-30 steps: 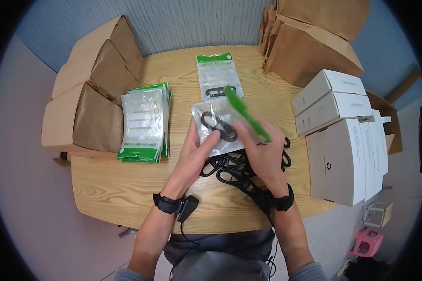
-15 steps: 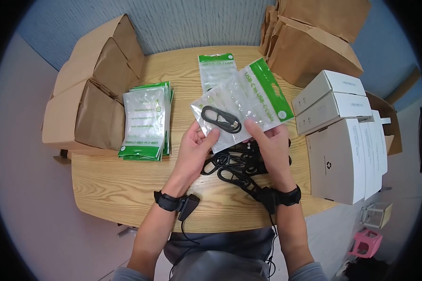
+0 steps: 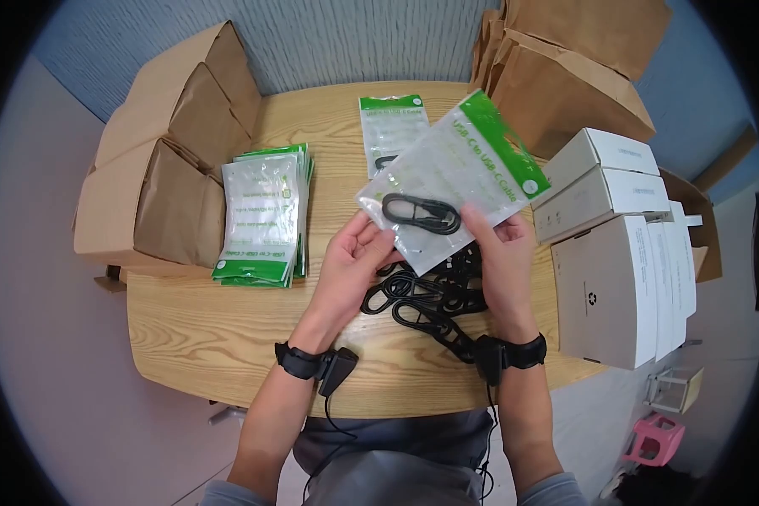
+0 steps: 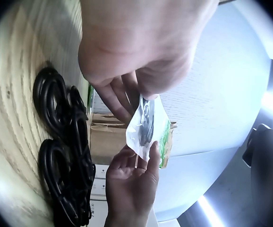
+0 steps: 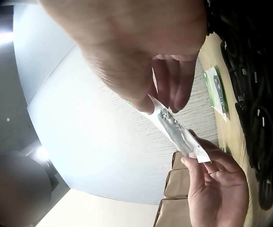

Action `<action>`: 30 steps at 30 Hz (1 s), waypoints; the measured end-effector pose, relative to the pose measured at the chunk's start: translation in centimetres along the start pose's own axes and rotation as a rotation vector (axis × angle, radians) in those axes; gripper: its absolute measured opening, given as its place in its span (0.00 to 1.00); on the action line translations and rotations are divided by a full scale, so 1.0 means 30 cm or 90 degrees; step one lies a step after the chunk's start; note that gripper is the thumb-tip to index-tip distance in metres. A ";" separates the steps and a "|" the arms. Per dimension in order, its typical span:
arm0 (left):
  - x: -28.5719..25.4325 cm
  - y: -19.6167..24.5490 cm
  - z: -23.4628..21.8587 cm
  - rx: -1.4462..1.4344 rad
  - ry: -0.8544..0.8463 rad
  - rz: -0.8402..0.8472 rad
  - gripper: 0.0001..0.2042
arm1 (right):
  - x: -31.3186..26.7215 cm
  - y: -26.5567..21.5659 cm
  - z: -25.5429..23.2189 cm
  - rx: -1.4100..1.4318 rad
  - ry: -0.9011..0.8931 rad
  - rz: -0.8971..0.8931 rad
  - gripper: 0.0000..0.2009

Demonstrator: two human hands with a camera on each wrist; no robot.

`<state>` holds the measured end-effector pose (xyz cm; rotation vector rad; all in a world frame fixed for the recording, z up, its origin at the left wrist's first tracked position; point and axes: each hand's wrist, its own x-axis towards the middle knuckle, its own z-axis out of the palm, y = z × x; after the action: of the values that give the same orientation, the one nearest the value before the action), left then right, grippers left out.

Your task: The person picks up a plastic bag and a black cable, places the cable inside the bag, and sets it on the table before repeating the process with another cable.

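A clear plastic bag [image 3: 455, 160] with a green header printed "USB-C to USB-C Cable" is held up above the table. Inside its lower part lies a coiled black cable [image 3: 420, 212]. My left hand [image 3: 346, 266] pinches the bag's bottom corner between thumb and fingers. On the near right side, my right hand [image 3: 506, 261] pinches its edge, thumb on the front. From the side, the left wrist view shows the bag [image 4: 146, 127] bulging around the cable. Below the hands, a pile of coiled black cables [image 3: 422, 295] lies on the table, partly hidden by the bag.
Another green-topped bag [image 3: 392, 126] with a cable lies behind the held one. At left is a stack of similar bags [image 3: 261, 211] beside brown cardboard boxes [image 3: 164, 160]. White boxes [image 3: 603, 287] and brown paper bags [image 3: 565, 93] stand at right.
The green header, blurred and bent over near the right hand a second ago, now lies spread out, facing up. The bag has shifted slightly right; my right hand has moved outward to its side.
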<state>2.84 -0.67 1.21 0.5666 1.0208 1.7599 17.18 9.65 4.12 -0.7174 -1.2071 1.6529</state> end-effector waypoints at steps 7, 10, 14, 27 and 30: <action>-0.007 0.003 -0.025 0.069 0.076 -0.016 0.08 | -0.016 0.002 -0.015 -0.141 -0.043 -0.012 0.11; -0.012 0.012 -0.014 0.055 0.084 -0.005 0.06 | -0.023 0.001 -0.004 -0.159 -0.089 -0.004 0.10; -0.016 0.007 -0.015 0.062 0.077 0.018 0.06 | -0.029 0.004 0.005 -0.139 -0.123 -0.020 0.09; -0.009 0.010 -0.002 0.069 0.061 -0.014 0.07 | -0.007 0.004 0.004 -0.025 0.016 -0.070 0.14; -0.008 -0.003 -0.017 0.069 0.068 -0.007 0.07 | -0.017 0.015 0.007 -0.018 0.002 -0.074 0.12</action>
<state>2.60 -1.07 0.89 0.5382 1.1963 1.7485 17.07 9.06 3.73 -0.6548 -1.2490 1.5412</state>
